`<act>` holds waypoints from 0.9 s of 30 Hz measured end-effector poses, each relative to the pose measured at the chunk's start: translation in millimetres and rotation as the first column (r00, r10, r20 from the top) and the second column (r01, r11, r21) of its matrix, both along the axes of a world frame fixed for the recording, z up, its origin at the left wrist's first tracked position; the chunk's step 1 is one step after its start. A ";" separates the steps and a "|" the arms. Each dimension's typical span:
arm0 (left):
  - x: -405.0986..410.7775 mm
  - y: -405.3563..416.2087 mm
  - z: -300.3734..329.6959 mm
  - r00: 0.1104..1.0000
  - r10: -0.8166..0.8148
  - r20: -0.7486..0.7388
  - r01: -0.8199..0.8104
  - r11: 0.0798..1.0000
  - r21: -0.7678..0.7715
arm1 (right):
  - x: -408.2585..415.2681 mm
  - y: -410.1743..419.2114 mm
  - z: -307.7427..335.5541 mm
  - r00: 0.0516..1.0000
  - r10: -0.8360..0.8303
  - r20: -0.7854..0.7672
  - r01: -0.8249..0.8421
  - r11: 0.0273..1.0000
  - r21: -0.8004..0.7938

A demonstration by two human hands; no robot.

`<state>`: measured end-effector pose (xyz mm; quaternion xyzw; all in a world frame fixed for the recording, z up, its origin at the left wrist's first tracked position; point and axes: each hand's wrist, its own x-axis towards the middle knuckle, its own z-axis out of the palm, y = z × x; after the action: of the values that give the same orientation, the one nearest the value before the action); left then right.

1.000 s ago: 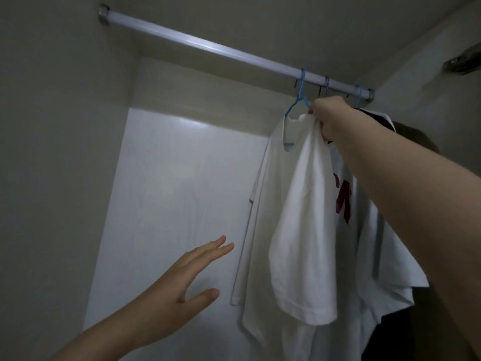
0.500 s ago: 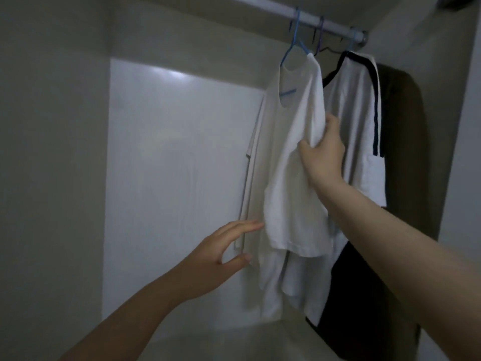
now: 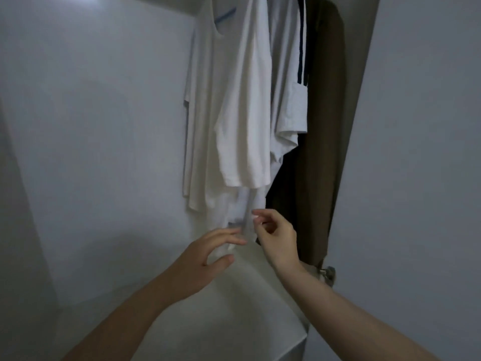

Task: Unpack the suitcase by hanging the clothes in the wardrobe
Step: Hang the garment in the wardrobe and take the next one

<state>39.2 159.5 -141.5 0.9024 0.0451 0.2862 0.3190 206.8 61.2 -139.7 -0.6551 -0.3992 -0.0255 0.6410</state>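
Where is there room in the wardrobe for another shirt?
Free: the wide stretch between the left wall and the white T-shirt. Crowded: the right side, where the striped shirt and brown garment hang packed together.

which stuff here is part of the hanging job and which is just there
In the job:
white t-shirt on a blue hanger
left hand and right hand, open at its hem

Just there:
striped-sleeve white shirt
brown garment
black garment
door hardware
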 end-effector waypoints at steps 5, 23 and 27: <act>23.3 -42.2 -39.5 0.983 -0.138 -0.123 0.117 0.979 -0.168 | -10.8 -87.7 -63.5 0.971 -0.084 -0.224 0.076 0.996 -0.046; 158.7 -317.1 -144.4 0.635 -0.699 -0.327 0.554 0.708 -0.438 | -40.4 -446.7 -201.5 0.458 -0.601 -0.655 0.698 0.699 -0.155; 167.2 -407.2 -176.6 0.565 -0.757 -0.328 0.571 0.646 -0.506 | -55.9 -550.2 -221.4 0.301 -0.669 -0.680 0.781 0.582 -0.226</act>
<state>206.4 -247.6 -318.1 0.8206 -0.1714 -0.1219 0.5314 150.9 -489.0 -361.1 -0.6688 0.2217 -0.0889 0.7040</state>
